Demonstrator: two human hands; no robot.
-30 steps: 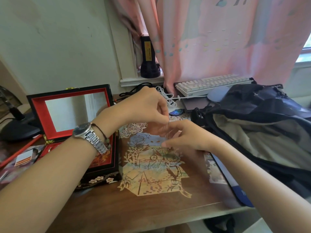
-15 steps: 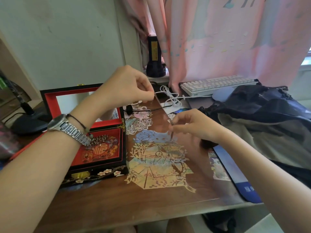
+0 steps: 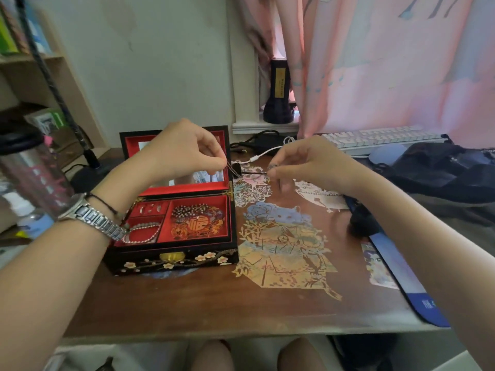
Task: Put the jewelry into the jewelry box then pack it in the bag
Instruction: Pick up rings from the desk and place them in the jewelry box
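Item: thin chain (image 3: 232,168), pinched at either end by left hand (image 3: 184,151) and right hand (image 3: 308,164), held above bench (image 3: 214,303) beside open jewelry box (image 3: 174,253); step: loading; next, judged: lowering it into a compartment; bag (image 3: 442,170) waits at right.

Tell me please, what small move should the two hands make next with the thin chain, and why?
Probably carry the thin chain left and lower it into the open black lacquered jewelry box. The left hand and right hand pinch its ends, holding it stretched above the wooden desk, right of the box. Its large red compartment looks partly free.
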